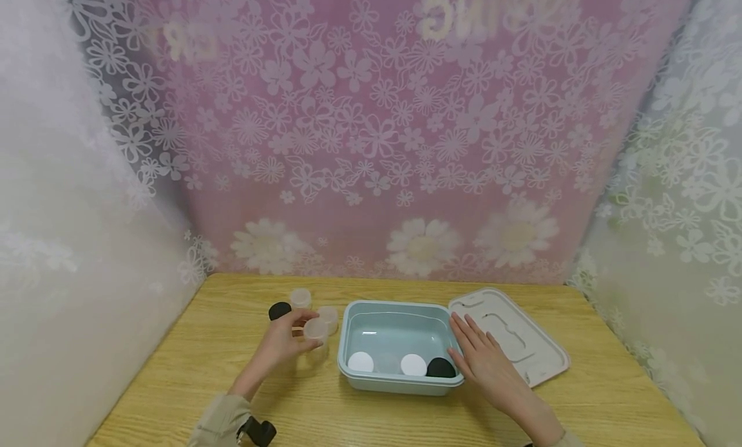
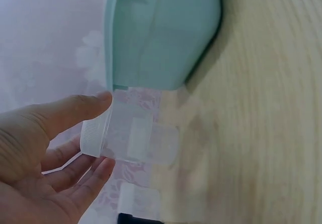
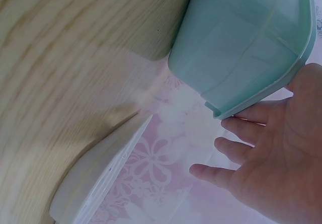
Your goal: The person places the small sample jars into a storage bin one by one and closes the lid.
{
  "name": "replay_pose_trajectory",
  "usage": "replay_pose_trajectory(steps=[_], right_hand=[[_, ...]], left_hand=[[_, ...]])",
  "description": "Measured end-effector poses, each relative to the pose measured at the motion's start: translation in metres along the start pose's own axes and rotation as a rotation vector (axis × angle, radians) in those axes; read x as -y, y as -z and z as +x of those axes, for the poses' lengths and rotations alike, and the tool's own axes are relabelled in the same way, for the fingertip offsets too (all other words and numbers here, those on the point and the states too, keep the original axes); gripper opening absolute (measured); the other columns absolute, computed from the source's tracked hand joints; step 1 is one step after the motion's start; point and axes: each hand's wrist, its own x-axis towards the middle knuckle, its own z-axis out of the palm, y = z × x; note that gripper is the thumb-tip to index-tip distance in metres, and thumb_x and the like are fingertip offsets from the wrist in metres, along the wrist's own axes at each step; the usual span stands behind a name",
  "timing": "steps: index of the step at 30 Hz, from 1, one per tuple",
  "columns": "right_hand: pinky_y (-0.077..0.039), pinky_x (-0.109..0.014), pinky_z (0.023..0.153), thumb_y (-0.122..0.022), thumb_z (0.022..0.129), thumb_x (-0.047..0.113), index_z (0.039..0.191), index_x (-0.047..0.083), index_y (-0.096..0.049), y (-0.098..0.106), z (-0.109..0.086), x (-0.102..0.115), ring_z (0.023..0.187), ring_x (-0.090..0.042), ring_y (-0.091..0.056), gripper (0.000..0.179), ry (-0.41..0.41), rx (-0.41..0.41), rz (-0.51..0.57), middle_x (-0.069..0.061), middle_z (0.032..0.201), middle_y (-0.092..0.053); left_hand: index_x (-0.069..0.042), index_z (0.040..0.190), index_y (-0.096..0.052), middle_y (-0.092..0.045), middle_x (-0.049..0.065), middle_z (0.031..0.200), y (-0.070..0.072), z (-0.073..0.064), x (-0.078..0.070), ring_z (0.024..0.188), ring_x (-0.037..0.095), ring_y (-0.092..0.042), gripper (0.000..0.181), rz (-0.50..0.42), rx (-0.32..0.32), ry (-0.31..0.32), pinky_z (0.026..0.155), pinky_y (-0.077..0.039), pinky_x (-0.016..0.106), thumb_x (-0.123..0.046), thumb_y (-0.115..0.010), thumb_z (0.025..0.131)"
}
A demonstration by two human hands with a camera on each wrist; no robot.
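My left hand (image 1: pixel 282 339) pinches the lid of a small clear jar (image 2: pixel 126 131) between thumb and fingers, left of the pale blue bin (image 1: pixel 400 386). The jar is upright and appears to be just above the table. My right hand (image 1: pixel 489 373) lies with straight fingers against the bin's right rim. Inside the bin, along its near side, are a white round lid (image 1: pixel 361 362), another white lid (image 1: pixel 413 365) and a black lid (image 1: pixel 441 368); what is under them is hidden.
Behind the left hand stand a clear jar (image 1: pixel 300 297), a second clear jar (image 1: pixel 328 319) and a black-lidded one (image 1: pixel 280 311). A whitish bin cover (image 1: pixel 516 334) lies right of the bin, partly behind the right hand. Flowered curtains (image 1: pixel 371 144) border the wooden table (image 1: pixel 313 415).
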Motion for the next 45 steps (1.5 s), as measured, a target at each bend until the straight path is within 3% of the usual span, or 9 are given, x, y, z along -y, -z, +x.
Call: replay_pose_trajectory(steps=[8,15,23,30,39,45], right_hand=[[-0.034,-0.069,0.111,-0.056,0.105,0.029,0.155,0.001,-0.037,-0.001,0.000,-0.001,0.148,-0.039,-0.032,0.060,0.007,-0.007,-0.006,-0.016,0.159,-0.038],[-0.034,-0.069,0.111,-0.056,0.105,0.029,0.155,0.001,-0.037,-0.002,0.000,-0.001,0.148,-0.039,-0.032,0.060,0.014,-0.009,-0.004,-0.016,0.159,-0.038],[-0.035,-0.069,0.110,-0.055,0.106,0.029,0.155,0.001,-0.037,-0.004,0.001,-0.002,0.148,-0.039,-0.033,0.060,0.017,-0.015,-0.010,-0.016,0.159,-0.039],[-0.035,-0.070,0.110,-0.055,0.105,0.029,0.155,0.000,-0.038,-0.002,0.001,-0.001,0.148,-0.039,-0.033,0.060,0.017,-0.012,-0.001,-0.017,0.159,-0.039],[-0.034,-0.070,0.110,-0.055,0.106,0.029,0.156,0.002,-0.036,0.000,0.000,-0.001,0.148,-0.039,-0.032,0.061,0.003,0.004,0.011,-0.016,0.160,-0.038],[-0.035,-0.071,0.109,-0.056,0.105,0.028,0.156,0.002,-0.037,0.001,0.000,0.000,0.148,-0.039,-0.032,0.060,0.004,-0.003,0.009,-0.016,0.159,-0.039]], left_hand=[[-0.007,0.124,-0.068,-0.068,0.010,0.120,0.006,0.010,-0.024,0.108,0.032,-0.067,0.047,0.006,-0.022,-0.035,0.090,-0.060,0.040,-0.013,-0.086,0.082],[-0.007,0.126,-0.068,-0.068,0.010,0.121,-0.003,0.020,-0.050,0.110,0.030,-0.066,0.049,-0.045,-0.013,-0.069,0.094,-0.058,0.045,-0.011,-0.087,0.081],[-0.006,0.126,-0.067,-0.069,0.009,0.121,-0.026,0.028,-0.070,0.110,0.030,-0.066,0.049,-0.066,0.014,-0.137,0.091,-0.060,0.041,-0.014,-0.087,0.082],[-0.005,0.128,-0.065,-0.067,0.013,0.124,-0.050,0.032,-0.083,0.113,0.032,-0.065,0.049,-0.087,0.081,-0.189,0.092,-0.059,0.041,-0.018,-0.084,0.085],[-0.005,0.130,-0.065,-0.066,0.013,0.126,-0.086,0.034,-0.097,0.115,0.032,-0.064,0.049,-0.155,0.112,-0.183,0.095,-0.058,0.041,-0.017,-0.083,0.086],[-0.006,0.129,-0.065,-0.067,0.010,0.125,-0.110,0.035,-0.104,0.115,0.029,-0.065,0.049,-0.133,0.114,-0.185,0.095,-0.058,0.039,-0.016,-0.084,0.085]])
